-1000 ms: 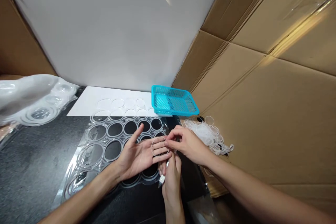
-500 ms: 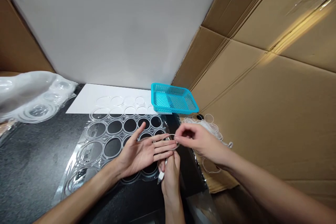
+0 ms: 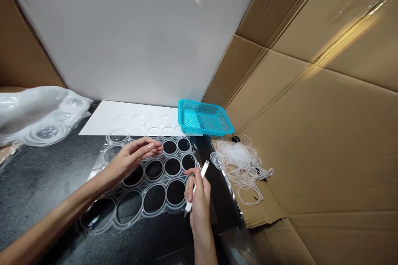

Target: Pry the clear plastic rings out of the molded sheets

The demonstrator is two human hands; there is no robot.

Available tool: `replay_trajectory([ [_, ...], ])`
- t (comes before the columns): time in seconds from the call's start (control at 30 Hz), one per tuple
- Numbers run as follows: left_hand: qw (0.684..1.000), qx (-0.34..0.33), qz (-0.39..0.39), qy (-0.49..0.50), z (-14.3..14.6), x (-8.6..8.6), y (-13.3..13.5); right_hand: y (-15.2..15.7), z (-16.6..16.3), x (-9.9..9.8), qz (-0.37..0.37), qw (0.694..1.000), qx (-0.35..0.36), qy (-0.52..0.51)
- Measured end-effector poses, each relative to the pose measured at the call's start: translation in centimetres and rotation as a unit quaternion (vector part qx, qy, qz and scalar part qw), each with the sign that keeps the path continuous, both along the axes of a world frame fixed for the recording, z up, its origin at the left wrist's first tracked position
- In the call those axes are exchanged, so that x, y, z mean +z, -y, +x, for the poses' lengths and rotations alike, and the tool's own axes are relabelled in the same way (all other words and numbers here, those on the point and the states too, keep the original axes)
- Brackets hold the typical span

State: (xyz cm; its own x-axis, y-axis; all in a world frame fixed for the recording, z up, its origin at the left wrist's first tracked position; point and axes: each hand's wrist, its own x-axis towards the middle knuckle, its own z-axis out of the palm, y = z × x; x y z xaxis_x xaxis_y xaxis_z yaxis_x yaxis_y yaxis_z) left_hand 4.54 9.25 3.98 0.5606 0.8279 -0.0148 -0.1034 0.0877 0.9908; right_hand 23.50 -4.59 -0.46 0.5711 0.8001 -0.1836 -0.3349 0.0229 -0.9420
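Head view: left hand (image 3: 130,159) open and empty, hovering just over plastic sheet (image 3: 163,182) of cut-out rings on dark table (image 3: 37,190); right hand (image 3: 198,201) closed round white pen (image 3: 202,172) at the sheet's right edge. Probably light, floppy, slick; best pinched at an outer edge.

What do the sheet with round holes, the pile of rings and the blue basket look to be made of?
Sheet: clear, glossy plastic, perhaps acrylic; it glints and the dark table shows through. Pile of rings: thin, translucent whitish plastic or rubber; which is unclear. Basket: turquoise moulded plastic, with even colour and perforated walls.
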Motion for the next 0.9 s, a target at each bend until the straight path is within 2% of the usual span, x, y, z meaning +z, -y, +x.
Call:
replay_trajectory([
  [0.07, 0.997, 0.043, 0.045, -0.053, -2.7, -0.5, -1.0, 0.1, 0.0, 0.1, 0.004, 1.0, 0.001, -0.001],
  [0.17, 0.971, 0.102, 0.146, -0.16, -6.0, -1.2, -2.1, 0.1, -0.2, 0.4, 0.009, 1.0, -0.003, -0.003],
  [0.27, 0.957, 0.128, 0.171, -0.196, -8.0, -1.5, -2.6, 0.1, -0.3, 0.8, 0.016, 0.999, -0.028, -0.005],
  [0.4, 0.944, 0.135, 0.187, -0.235, -9.0, -1.4, -2.6, 0.5, -0.3, 1.4, 0.03, 0.994, -0.104, 0.008],
  [0.5, 0.939, 0.135, 0.191, -0.253, -9.3, -1.0, -2.5, 0.8, -0.3, 1.6, 0.032, 0.99, -0.134, 0.018],
  [0.67, 0.926, 0.151, 0.204, -0.281, -10.1, -0.6, -2.9, 1.3, -0.4, 1.4, 0.015, 0.991, -0.11, 0.069],
  [0.9, 0.911, 0.138, 0.226, -0.315, -10.5, -0.6, -3.1, 1.0, -0.7, 0.8, 0.044, 0.974, -0.092, 0.204],
])
